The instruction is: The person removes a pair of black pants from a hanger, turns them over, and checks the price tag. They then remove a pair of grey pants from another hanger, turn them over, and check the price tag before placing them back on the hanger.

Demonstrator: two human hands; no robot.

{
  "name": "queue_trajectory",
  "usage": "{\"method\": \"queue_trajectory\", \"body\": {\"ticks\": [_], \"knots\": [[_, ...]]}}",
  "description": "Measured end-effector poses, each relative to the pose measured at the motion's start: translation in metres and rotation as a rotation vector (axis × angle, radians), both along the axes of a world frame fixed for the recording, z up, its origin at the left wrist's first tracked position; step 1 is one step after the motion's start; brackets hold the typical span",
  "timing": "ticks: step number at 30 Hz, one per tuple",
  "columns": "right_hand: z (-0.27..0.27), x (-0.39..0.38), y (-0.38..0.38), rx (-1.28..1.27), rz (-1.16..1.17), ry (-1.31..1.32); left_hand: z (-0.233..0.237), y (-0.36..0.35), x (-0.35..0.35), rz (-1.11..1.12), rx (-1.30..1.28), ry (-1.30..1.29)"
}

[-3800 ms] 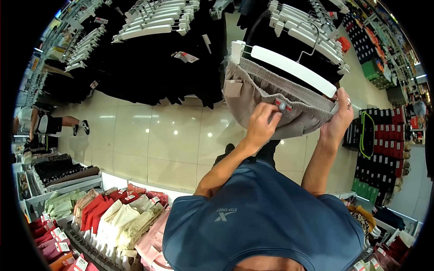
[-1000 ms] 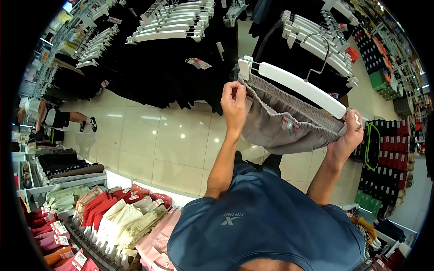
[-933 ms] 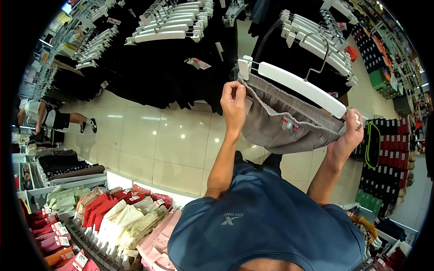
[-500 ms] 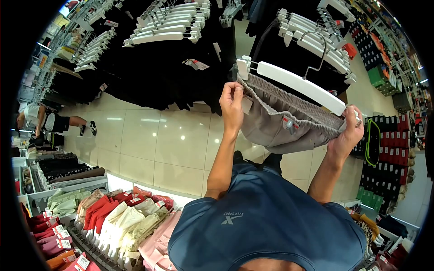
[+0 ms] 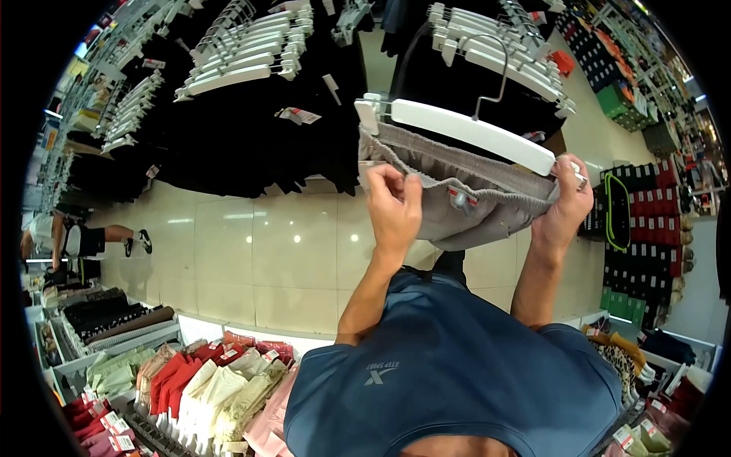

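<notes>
A pair of grey elastic-waist bottoms (image 5: 502,199) hangs from a white clip hanger (image 5: 472,133) with a wire hook, its waistband gaping open. Near the left part of the front waistband, my left hand (image 5: 394,209) is closed, thumb and fingertips pinching at the edge. The left clip (image 5: 368,116) of the hanger shows above it. Around the right end of the hanger and waistband, my right hand (image 5: 563,199) is closed, covering most of that clip. A small red-and-grey label (image 5: 462,199) sits at the front of the waistband.
Black garments (image 5: 244,137) on white hangers (image 5: 244,68) fill racks ahead. Folded and hung clothes (image 5: 205,381) lie in a display at lower left. Shelves of stacked boxes (image 5: 647,213) stand at right. Another person (image 5: 84,240) is in the aisle at far left.
My left hand has moved from the hanger's left end inward along the front waistband. The hanger and grey bottoms have shifted left in view; my right hand keeps its hold.
</notes>
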State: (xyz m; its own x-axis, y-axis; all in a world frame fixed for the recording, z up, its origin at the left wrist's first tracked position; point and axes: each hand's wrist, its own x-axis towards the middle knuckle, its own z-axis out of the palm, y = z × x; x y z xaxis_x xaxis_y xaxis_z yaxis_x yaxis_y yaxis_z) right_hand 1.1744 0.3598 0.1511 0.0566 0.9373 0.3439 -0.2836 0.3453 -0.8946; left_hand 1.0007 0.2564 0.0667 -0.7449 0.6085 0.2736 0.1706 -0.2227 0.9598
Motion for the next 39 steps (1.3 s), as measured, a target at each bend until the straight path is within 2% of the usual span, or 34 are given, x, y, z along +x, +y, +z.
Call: {"method": "queue_trajectory", "body": {"ticks": [2, 5, 8, 9, 12, 19, 21, 22, 24, 25, 26, 28, 30, 32, 35, 39], "knots": [[0.002, -0.004, -0.004, 0.003, -0.019, 0.004, -0.006, 0.004, 0.018, -0.021, 0.086, -0.02], [0.004, -0.01, -0.012, 0.033, -0.032, -0.022, -0.032, 0.011, 0.026, -0.152, 0.033, -0.338], [0.001, -0.012, -0.02, 0.1, -0.019, -0.022, -0.019, 0.014, 0.028, -0.244, -0.011, -0.839], [-0.001, -0.012, -0.023, 0.123, -0.017, -0.038, -0.015, 0.015, 0.028, -0.248, -0.017, -0.89], [-0.004, -0.015, -0.032, 0.12, 0.034, -0.062, -0.022, 0.015, 0.017, -0.405, 0.116, -0.901], [-0.013, -0.012, -0.023, 0.127, -0.01, -0.103, -0.011, 0.004, 0.003, -0.537, 0.377, -0.9], [-0.017, -0.013, -0.017, 0.075, 0.036, -0.007, -0.011, -0.007, 0.001, -0.62, 0.517, -0.95], [-0.018, -0.011, -0.013, 0.053, 0.051, 0.037, -0.021, -0.009, 0.002, -0.583, 0.546, -1.044], [-0.023, -0.01, -0.007, 0.025, 0.073, 0.059, -0.022, -0.019, 0.005, -0.618, 0.62, -1.037], [-0.027, -0.009, -0.002, -0.011, 0.084, 0.093, -0.021, -0.018, 0.007, -0.723, 0.781, -0.973], [-0.032, -0.009, 0.002, -0.048, 0.096, 0.129, -0.016, -0.026, 0.011, -0.613, 0.685, -1.07], [-0.039, -0.007, 0.008, -0.051, 0.113, 0.154, -0.018, -0.03, 0.013, -0.742, 0.77, -0.988], [-0.044, -0.003, 0.013, -0.041, 0.129, 0.151, -0.02, -0.034, 0.013, -0.795, 0.689, -0.975], [-0.045, -0.003, 0.013, -0.059, 0.165, 0.139, -0.009, -0.04, 0.021, -0.718, 0.652, -0.909], [-0.053, -0.002, 0.014, -0.092, 0.322, 0.175, -0.014, -0.039, 0.022, -0.787, 0.76, -0.893], [-0.059, -0.011, 0.008, -0.118, 0.317, 0.211, -0.017, -0.043, 0.016, -0.689, 0.658, -0.85]]}}
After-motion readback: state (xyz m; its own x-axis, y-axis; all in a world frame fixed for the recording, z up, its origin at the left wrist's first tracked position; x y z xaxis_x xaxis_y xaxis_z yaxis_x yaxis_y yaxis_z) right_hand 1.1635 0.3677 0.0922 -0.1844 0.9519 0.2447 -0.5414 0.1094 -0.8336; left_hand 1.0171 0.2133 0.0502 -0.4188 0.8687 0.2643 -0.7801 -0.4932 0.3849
